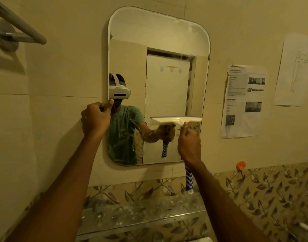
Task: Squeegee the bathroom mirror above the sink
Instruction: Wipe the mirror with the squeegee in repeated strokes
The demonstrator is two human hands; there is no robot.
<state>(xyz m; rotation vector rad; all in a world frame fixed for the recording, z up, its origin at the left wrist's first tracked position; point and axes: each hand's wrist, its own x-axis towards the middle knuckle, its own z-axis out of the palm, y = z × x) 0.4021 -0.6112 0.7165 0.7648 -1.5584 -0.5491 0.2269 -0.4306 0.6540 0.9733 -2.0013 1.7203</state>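
Note:
A rounded rectangular mirror (158,41) hangs on the beige tiled wall. My right hand (189,142) grips a squeegee (177,120) by its blue-and-white patterned handle, whose end sticks out below my wrist. The white blade lies flat across the mirror's lower right part, roughly level. My left hand (95,117) is closed on the mirror's left edge, thumb pressed against the rim. The glass below the blade looks streaked and wet.
A glass shelf (141,212) runs under the mirror. A metal towel bar (15,27) juts out at upper left. Printed papers (243,100) are stuck to the wall on the right. An orange hook (241,165) sits above the leaf-patterned tiles.

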